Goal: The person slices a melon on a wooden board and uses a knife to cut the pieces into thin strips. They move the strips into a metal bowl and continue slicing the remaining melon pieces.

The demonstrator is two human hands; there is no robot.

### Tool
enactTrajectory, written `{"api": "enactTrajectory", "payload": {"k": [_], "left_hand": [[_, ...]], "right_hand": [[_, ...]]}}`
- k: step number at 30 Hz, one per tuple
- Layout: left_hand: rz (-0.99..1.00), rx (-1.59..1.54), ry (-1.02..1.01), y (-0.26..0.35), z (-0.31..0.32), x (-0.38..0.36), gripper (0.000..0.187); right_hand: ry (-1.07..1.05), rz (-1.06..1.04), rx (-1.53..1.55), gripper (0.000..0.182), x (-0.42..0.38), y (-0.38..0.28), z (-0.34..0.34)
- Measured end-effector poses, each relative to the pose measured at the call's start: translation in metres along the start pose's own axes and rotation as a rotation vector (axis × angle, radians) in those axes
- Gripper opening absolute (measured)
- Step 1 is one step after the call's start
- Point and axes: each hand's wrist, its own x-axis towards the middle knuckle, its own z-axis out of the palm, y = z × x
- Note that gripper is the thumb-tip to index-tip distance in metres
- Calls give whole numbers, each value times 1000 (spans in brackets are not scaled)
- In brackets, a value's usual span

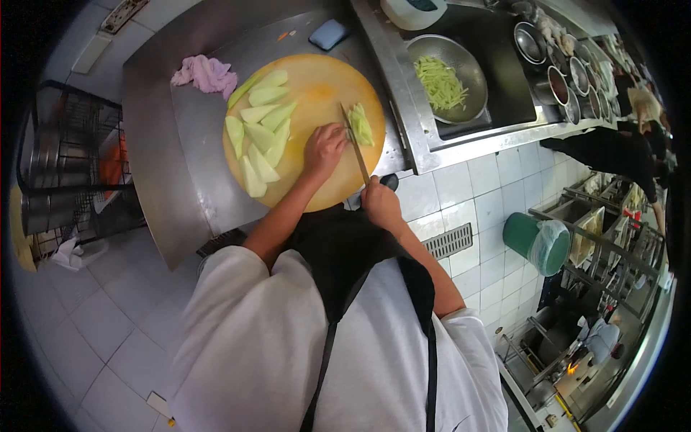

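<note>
Right hand grips the knife point(360, 157), blade alongside the slices point(360, 124) on the board's point(335, 79) right! Left hand point(326, 149), fingers curled, sits just beside the blade; can't tell if it's pinching anything. Bigger chunks point(260, 135) crowd the left!

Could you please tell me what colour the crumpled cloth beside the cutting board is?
The crumpled cloth is light pinkish-lilac, best seen in the head view.
</note>
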Motion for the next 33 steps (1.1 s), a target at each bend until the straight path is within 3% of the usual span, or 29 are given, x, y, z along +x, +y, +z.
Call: {"api": "enactTrajectory", "payload": {"k": [4, 8, 10, 16, 25, 33], "left_hand": [[28, 139, 106, 5, -3, 4, 27], [194, 128, -62, 3, 11, -9, 24], [244, 251, -287, 14, 6, -3, 30], [345, 133, -398, 23, -14, 35, 20], [457, 72, -526, 12, -17, 49, 29], [643, -27, -519, 0, -11, 65, 22]], "right_hand": [[35, -24, 7, 20, -12, 4, -5], [114, -17, -10, 20, -18, 18, -7], [165, -7, 55, 20, -17, 14, -12], [216, -11, 145, 22, -17, 5, -36], [245, 4, 172, 20, -29, 4, -38], [228, 26, 179, 23, -33, 5, -29]]}}
